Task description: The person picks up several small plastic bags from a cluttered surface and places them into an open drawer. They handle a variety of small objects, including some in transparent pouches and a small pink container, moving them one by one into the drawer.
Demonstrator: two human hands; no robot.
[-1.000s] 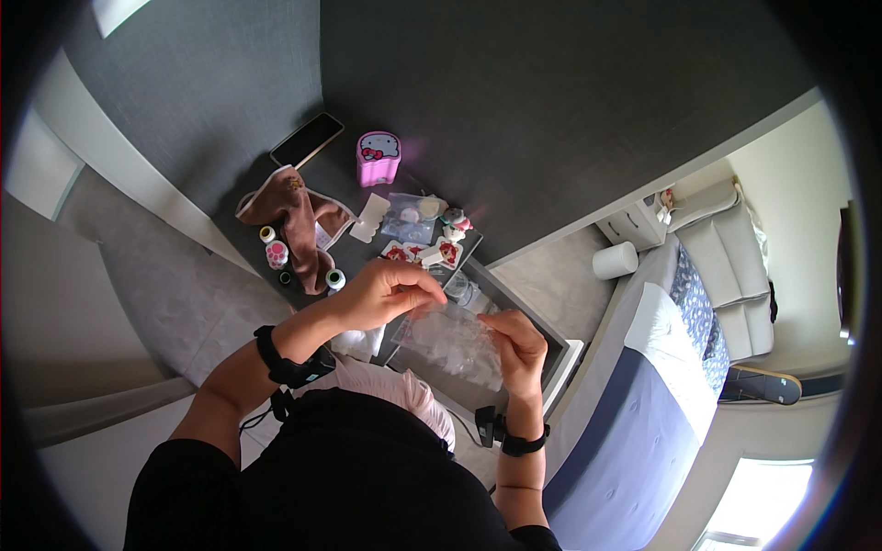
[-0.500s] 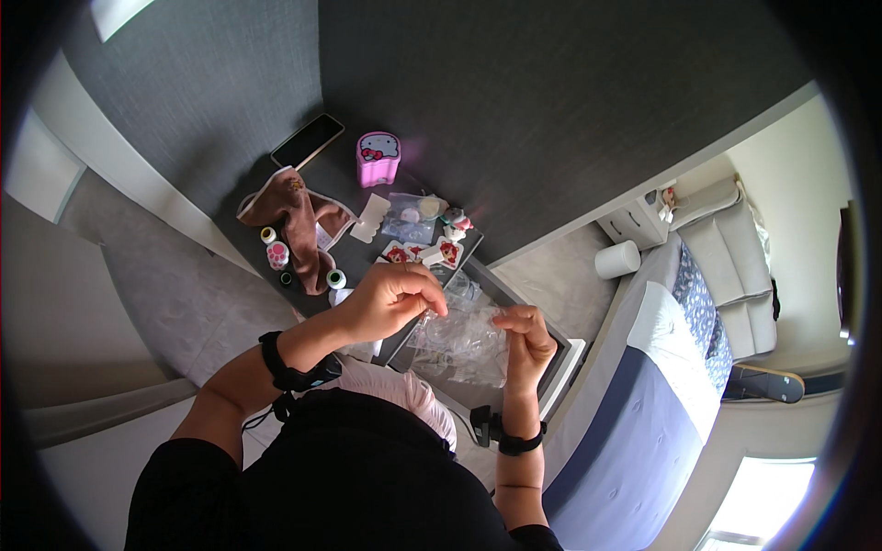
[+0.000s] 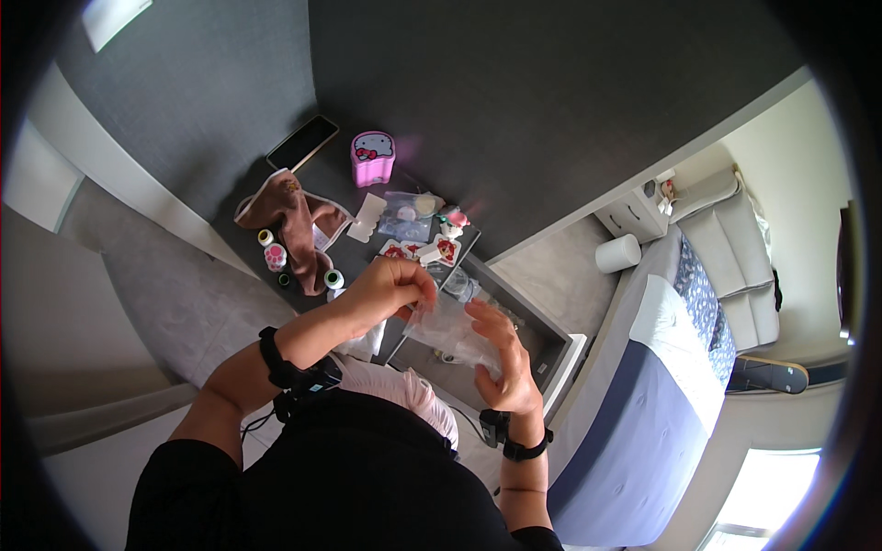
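Observation:
Over an open drawer [image 3: 554,354], my left hand [image 3: 390,289] pinches one end of a crumpled clear plastic bag [image 3: 448,332]. At the bag's other end is my right hand [image 3: 507,356], its thumb and fingers apart and curved beside the plastic. Whether it touches the bag is hard to make out. Beneath the bag, small items in the drawer are partly covered. Just beyond my left hand lie red-and-white picture cards [image 3: 447,250]. A white bottle [image 3: 334,279] stands close to my left wrist, partly hidden.
On the dark tabletop are a brown cloth [image 3: 296,220], a phone [image 3: 303,144], a pink lidded box [image 3: 373,158], a clear packet [image 3: 409,217], a white scalloped card [image 3: 367,219] and a small figurine [image 3: 453,222]. A bed [image 3: 634,413] stands to the right, with grey walls behind the table.
My right hand has spread from a pinch and shifted slightly left and down. The plastic bag has been drawn together toward my left hand, uncovering more of the drawer.

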